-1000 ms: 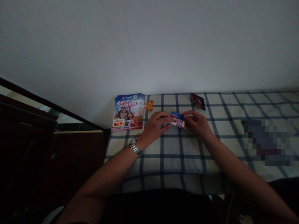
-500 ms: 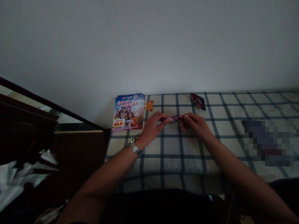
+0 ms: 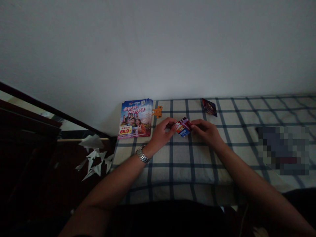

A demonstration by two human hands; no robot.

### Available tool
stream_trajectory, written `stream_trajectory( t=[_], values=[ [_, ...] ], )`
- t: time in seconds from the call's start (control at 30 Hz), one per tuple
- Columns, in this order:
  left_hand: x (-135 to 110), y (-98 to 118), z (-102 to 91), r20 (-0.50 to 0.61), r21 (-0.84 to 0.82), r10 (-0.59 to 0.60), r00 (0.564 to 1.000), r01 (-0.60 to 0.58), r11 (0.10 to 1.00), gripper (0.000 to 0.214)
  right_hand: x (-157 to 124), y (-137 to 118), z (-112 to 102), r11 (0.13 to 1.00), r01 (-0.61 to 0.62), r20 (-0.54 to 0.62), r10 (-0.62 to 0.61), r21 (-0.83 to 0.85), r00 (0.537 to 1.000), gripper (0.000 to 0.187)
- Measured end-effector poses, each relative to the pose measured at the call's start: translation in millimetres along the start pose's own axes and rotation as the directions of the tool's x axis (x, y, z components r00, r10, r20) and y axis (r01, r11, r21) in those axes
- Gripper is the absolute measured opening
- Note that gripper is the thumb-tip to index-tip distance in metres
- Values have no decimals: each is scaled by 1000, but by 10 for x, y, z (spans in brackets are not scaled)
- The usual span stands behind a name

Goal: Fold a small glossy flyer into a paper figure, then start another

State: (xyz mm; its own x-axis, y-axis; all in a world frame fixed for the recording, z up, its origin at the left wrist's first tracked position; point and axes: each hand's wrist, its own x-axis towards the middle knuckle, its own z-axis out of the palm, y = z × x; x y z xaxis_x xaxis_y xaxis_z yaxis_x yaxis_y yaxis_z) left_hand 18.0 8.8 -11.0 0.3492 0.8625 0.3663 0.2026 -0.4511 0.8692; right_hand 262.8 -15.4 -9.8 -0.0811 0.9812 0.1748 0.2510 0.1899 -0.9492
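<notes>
Between my two hands is a small folded piece of printed paper [image 3: 184,127], red, white and blue, its face turned up toward me. My left hand [image 3: 163,132], with a metal watch [image 3: 143,154] on the wrist, pinches its left corner between thumb and fingers. From the other side, my right hand [image 3: 206,131] grips the right corner in the same way. Beyond the right hand, near the wall, a dark folded paper piece [image 3: 209,107] lies on the checked cloth [image 3: 180,158]. A stack of printed flyers [image 3: 135,118] rests left of my left hand.
An orange bear figure [image 3: 158,112] shows beside the flyers. At the right lies a pixelated, blurred-out object [image 3: 283,150]. White crumpled or folded papers [image 3: 95,158] are off the cloth's left edge. A pale wall [image 3: 172,49] closes off the back.
The folded paper has turned from nearly edge-on to showing its flat face, still held in both hands. The white papers at the left appear farther right, nearer the cloth's edge.
</notes>
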Motion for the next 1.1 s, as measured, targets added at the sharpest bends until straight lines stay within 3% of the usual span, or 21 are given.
stream_trajectory(
  t=[0.17,0.33,0.67,1.1],
  values=[
    [-10,19,5,22,23,-23,999,23,999,20,-13,15,6,990,-120,57,116,72,992,38],
    [-16,52,5,48,43,-20,999,18,999,19,-21,-16,8,981,-164,85,155,106,984,40],
    [-20,-5,0,54,61,-43,998,39,997,32,-42,-88,24,984,-165,178,150,67,972,38],
    [-18,-10,3,67,21,-80,995,79,997,31,-50,-58,14,988,-150,209,139,36,968,35]
  ],
)
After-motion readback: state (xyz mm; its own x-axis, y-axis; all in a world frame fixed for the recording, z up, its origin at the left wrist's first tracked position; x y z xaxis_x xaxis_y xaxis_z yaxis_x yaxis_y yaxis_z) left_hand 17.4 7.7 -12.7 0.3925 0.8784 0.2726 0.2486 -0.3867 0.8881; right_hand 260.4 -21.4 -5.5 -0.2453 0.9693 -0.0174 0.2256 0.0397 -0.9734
